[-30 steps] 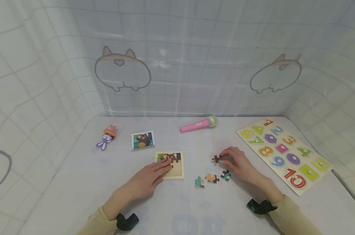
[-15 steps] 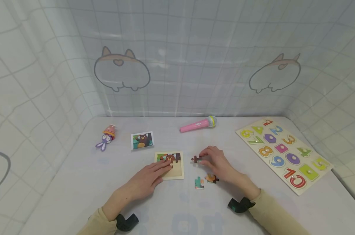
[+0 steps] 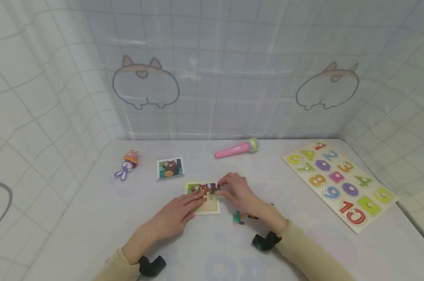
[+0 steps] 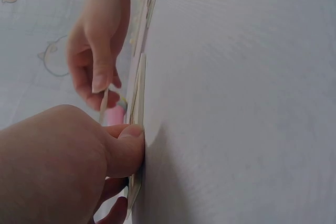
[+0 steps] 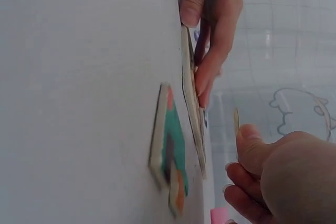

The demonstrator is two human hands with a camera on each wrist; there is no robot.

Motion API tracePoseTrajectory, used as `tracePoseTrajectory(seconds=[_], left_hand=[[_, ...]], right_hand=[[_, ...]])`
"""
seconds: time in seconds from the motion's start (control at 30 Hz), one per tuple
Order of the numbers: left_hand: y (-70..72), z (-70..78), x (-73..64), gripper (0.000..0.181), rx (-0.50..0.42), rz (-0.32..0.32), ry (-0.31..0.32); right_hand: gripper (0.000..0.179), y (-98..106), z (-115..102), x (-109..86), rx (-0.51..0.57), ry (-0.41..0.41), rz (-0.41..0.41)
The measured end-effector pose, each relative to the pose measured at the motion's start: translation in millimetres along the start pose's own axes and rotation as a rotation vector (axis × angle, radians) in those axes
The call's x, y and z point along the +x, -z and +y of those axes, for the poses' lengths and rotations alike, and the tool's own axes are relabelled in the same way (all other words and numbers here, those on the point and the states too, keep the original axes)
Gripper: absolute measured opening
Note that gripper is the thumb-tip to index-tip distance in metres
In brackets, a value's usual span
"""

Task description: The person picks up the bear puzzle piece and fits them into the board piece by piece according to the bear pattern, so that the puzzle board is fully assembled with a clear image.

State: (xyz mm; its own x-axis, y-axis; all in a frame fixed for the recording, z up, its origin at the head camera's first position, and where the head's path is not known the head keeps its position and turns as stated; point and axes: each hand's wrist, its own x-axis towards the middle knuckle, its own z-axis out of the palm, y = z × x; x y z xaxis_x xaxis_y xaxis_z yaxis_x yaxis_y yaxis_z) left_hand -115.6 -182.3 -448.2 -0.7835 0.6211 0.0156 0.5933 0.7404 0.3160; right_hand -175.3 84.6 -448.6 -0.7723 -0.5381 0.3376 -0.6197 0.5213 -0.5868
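My left hand point(image 3: 176, 214) lies on a square wooden puzzle board point(image 3: 203, 208), its fingers extended over the top and its thumb at the near edge. A bear picture partly fills the upper part of the board; bare wood shows below. Between thumb and fingers, my right hand point(image 3: 238, 191) pinches a jigsaw piece point(image 5: 236, 121) above the board's right side. The right wrist view shows that piece edge-on and apart from the board. A teal jigsaw piece point(image 3: 238, 219) lies right of the board, beside another piece point(image 3: 252, 216) partly hidden by the right forearm.
A bear picture card point(image 3: 170, 168) lies behind the board, with a purple rabbit toy point(image 3: 126, 164) to its left. Farther back is a pink toy microphone point(image 3: 236, 149). The number and shape board point(image 3: 338, 185) lies at the right, and a patterned curtain point(image 3: 212, 78) stands behind.
The right hand has carried the pinched jigsaw piece leftward, from the right of the board to above its right side. The left hand has stayed in place.
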Motion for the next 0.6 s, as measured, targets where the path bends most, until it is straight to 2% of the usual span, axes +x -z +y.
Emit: tracePoseTrajectory(seconds=[0.23, 0.6], left_hand=[[-1.1, -1.0, 0.4, 0.051, 0.014, 0.012, -0.018], [0.0, 0.5, 0.7, 0.050, 0.020, 0.013, -0.009]], right_hand=[[0.022, -10.7, -1.8, 0.9, -0.017, 0.007, -0.024], [0.020, -16.1, -3.6, -2.1, -0.053, 0.023, -0.047]])
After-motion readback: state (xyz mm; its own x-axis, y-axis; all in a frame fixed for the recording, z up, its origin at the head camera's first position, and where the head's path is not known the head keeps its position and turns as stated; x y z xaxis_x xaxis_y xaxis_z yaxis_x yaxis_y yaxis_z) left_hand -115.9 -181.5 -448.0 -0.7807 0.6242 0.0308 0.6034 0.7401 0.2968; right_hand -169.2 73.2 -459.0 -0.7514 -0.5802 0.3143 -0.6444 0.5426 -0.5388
